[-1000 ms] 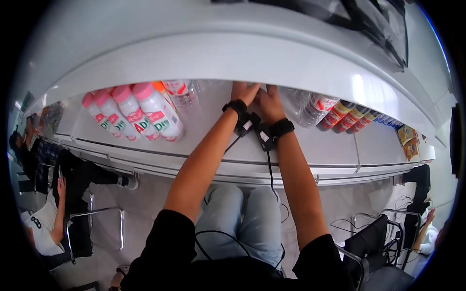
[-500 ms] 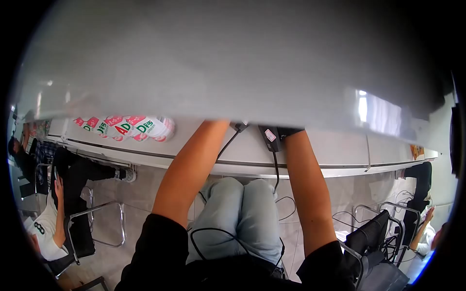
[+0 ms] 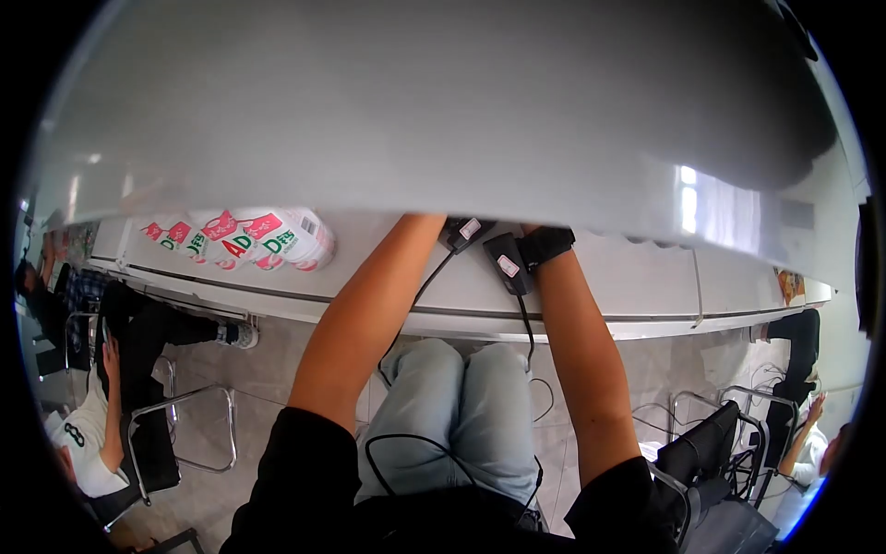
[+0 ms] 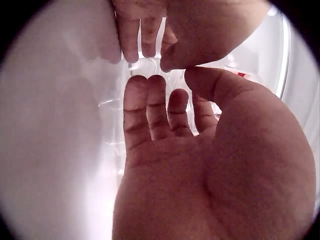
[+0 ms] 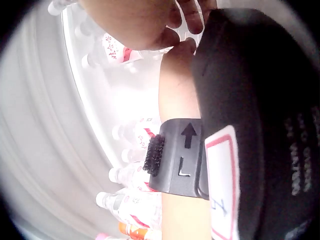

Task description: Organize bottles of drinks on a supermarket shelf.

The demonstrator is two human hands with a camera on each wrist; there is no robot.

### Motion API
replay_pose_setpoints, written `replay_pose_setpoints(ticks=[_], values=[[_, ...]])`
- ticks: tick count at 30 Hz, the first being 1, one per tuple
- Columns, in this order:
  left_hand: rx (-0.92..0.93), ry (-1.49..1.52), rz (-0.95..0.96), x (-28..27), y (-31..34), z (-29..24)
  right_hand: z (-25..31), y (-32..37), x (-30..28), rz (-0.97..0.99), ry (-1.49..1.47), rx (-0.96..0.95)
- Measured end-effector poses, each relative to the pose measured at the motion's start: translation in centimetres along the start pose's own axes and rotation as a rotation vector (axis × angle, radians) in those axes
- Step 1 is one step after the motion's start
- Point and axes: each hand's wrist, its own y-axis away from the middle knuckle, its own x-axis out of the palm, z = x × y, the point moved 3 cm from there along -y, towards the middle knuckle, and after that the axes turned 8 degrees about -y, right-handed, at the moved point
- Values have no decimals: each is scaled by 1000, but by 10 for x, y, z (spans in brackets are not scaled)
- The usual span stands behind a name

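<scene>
Across the top of the head view, a glossy pale panel (image 3: 443, 111) comes nearest and hides both hands; below it, light-blue jeans (image 3: 452, 392) with a black cable looped over them point toward a white shelf (image 3: 637, 286). Two bare forearms (image 3: 581, 342) reach under the panel, each wrist bearing a black device (image 3: 507, 265); the right wrist view alone makes out the strap (image 5: 172, 170) on the left arm, marked with an arrow and an L.

What the panel covers appears in the left wrist view: the left hand (image 4: 210, 160), palm toward the camera with fingers extended, and the right hand (image 4: 200, 25) facing it, its visible fingers loosely straight. Clear plastic (image 4: 145, 66) shows between and behind their fingers; whether either hand touches it cannot be told.

Farther back, the right wrist view shows white-capped bottles (image 5: 132, 207) with red-and-white labels beside an orange cap (image 5: 132, 231), while the head view shows pink-and-green-labelled bottles (image 3: 288, 245) left of the forearms, their tops cut off by the panel. Out at the edges are a black chair (image 3: 699, 441) and a person in a white top (image 3: 92, 454).
</scene>
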Motion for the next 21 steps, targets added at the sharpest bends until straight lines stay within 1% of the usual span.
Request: replay_pose_setpoints(ticks=[5,8,11,12,14,15,17,18,20,21], values=[[-2,-35,-51,1,-12,-7,-18,-5,4,5,36,55],[1,-134,-126,-16,-17,-9,-25,-9,7,5,4,112],[-50,-177,-274,-15,-21,20,-4,-13,12,4,-121,229],[-72,-131,-308,-15,-21,24,5,-15,13,1,-163,262],[-111,-37,-381,-15,-22,33,29,-11,12,19,-242,490],[-164,30,-414,-15,-23,31,31,-9,12,21,-270,487],[-221,96,-390,-20,-23,29,34,-8,12,27,-328,479],[-223,96,-332,-24,-23,32,34,-8,12,30,-322,477],[-222,60,-280,-26,-26,32,35,-8,13,32,-313,476],[-226,23,-285,-22,-24,34,34,-8,14,57,-324,465]])
